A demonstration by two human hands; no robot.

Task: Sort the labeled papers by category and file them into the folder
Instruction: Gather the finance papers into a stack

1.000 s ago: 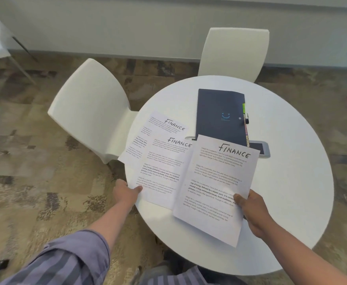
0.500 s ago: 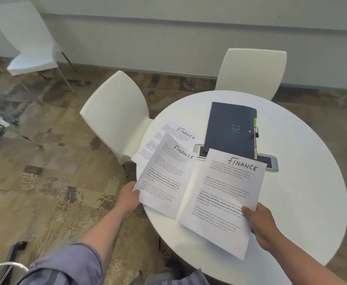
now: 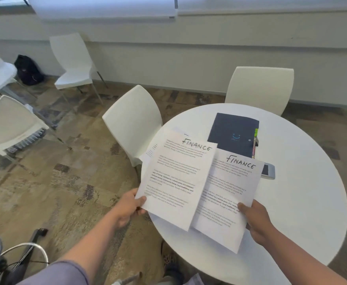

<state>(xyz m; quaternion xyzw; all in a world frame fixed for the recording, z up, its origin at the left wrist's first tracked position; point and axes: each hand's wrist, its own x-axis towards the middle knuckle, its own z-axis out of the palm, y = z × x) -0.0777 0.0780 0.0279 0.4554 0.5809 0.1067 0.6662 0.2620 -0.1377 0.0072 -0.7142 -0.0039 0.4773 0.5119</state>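
Observation:
My left hand pinches the bottom left corner of a printed sheet headed FINANCE, lifted above the round white table. My right hand pinches the lower right edge of a second FINANCE sheet, whose left side is tucked under the first. A third sheet lies on the table behind them, mostly hidden. The dark blue folder lies shut on the table beyond the papers, with coloured tabs along its right edge.
A phone lies on the table by the folder's near right corner. Two white chairs stand at the table's left and far sides. More chairs, another table and a black bag stand to the left.
My left hand has lifted its sheet and swung it right, over the left edge of the right-hand sheet. The third sheet is now mostly covered. The camera has tilted up.

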